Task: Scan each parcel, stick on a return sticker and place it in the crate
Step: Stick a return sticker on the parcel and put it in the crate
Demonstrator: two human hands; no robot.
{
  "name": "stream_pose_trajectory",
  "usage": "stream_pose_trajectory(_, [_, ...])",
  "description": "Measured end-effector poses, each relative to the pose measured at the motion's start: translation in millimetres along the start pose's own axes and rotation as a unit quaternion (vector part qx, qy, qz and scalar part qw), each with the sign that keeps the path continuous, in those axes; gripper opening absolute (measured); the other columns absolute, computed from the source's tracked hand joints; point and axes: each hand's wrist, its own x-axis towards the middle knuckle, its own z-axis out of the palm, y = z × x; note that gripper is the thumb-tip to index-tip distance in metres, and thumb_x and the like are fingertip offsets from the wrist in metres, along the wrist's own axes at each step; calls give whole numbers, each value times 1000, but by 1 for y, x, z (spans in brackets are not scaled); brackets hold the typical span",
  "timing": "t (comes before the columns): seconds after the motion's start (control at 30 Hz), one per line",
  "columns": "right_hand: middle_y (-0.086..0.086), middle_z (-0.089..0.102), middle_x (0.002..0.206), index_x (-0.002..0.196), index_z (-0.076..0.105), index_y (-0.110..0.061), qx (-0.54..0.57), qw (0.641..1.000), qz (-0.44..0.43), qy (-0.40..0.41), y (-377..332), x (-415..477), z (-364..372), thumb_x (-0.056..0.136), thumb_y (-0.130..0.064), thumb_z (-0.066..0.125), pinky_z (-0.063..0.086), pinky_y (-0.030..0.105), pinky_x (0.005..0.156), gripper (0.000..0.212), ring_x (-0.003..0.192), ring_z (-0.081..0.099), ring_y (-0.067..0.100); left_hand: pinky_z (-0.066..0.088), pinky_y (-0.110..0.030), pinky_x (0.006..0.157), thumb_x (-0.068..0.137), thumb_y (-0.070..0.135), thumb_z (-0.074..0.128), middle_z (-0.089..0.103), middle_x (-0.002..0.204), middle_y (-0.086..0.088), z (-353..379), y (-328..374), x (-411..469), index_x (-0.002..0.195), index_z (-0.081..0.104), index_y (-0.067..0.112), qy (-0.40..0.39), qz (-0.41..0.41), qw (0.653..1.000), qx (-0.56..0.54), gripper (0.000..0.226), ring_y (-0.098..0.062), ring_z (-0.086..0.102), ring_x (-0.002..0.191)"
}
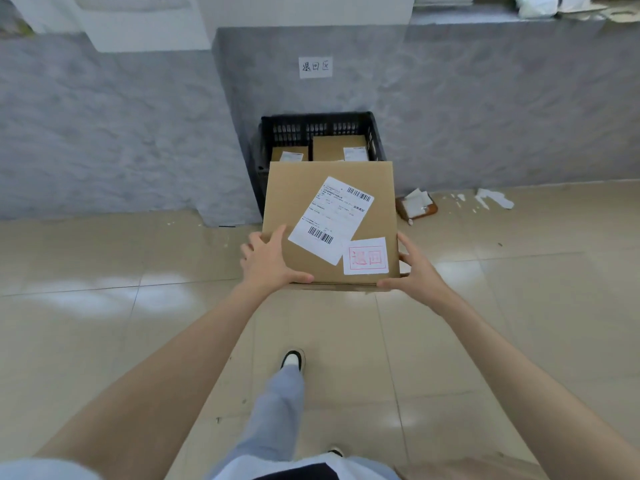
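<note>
Under the wall sign (pixel 315 67) "退回区", left hand (pixel 268 263) and right hand (pixel 419 271) clasp a parcel (pixel 311 195) stickered "退回".

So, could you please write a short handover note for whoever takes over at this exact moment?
Left hand and right hand each grip a near corner of the parcel, held above the floor in front of the crate.
Done: return sticker is on, beside the label; left box and right box lie in the crate.
Scan: cannot tell.
Left: put this parcel in the crate.
</note>
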Motion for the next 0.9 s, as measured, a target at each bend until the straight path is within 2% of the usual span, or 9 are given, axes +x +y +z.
stream_pose_trajectory(0.1, [-14,50,132,147,20,-38,0,1000,-1,17,-19,42,2,67,-1,78,49,39,98,105,133,39,7,29,-43,106,54,48,86,23,140,-11,-9,1,53,144,20,36,-8,12,1000,-6,113,-33,25,127])
stream_pose_trajectory(0.23, [-18,47,120,148,18,-33,11,999,21,42,-49,94,7,70,3,75,47,25,90,103,133,37,7,29,-42,105,53,47,86,23,139,-9,-31,6,122,143,20,37,-15,34,999,-4,112,-33,25,126])
stream_pose_trajectory(0.33, [-14,48,121,148,17,-32,13,998,22,51,-76,132,10,71,4,74,46,7,68,102,130,43,13,28,-44,106,52,49,86,21,141,-10,-49,9,171,145,18,36,-18,40,999,3,115,-34,25,127])
stream_pose_trajectory(0.4, [-14,46,125,149,16,-29,21,998,18,59,-90,155,11,72,5,73,44,0,59,101,126,47,17,28,-44,107,52,49,86,20,142,-10,-60,10,200,145,17,36,-22,44,999,3,117,-34,25,128])
stream_pose_trajectory(0.57, [-18,48,123,148,22,-25,28,997,18,71,-108,210,5,71,10,71,47,4,63,98,129,38,6,29,-43,107,53,50,85,19,143,-10,-71,19,257,146,15,36,-34,45,998,5,118,-33,24,129])
stream_pose_trajectory(0.83, [-4,44,140,150,18,-24,21,997,38,69,-110,292,-23,71,10,72,50,5,65,101,134,34,9,32,-46,108,52,51,85,19,144,-12,-64,46,332,146,15,33,-47,31,998,4,119,-35,23,131])
stream_pose_trajectory(0.9, [-7,44,139,150,18,-24,19,997,39,62,-110,316,-33,71,9,72,50,9,65,101,135,34,9,32,-47,108,51,51,86,19,144,-12,-61,56,353,146,15,33,-49,25,998,6,120,-35,22,131])
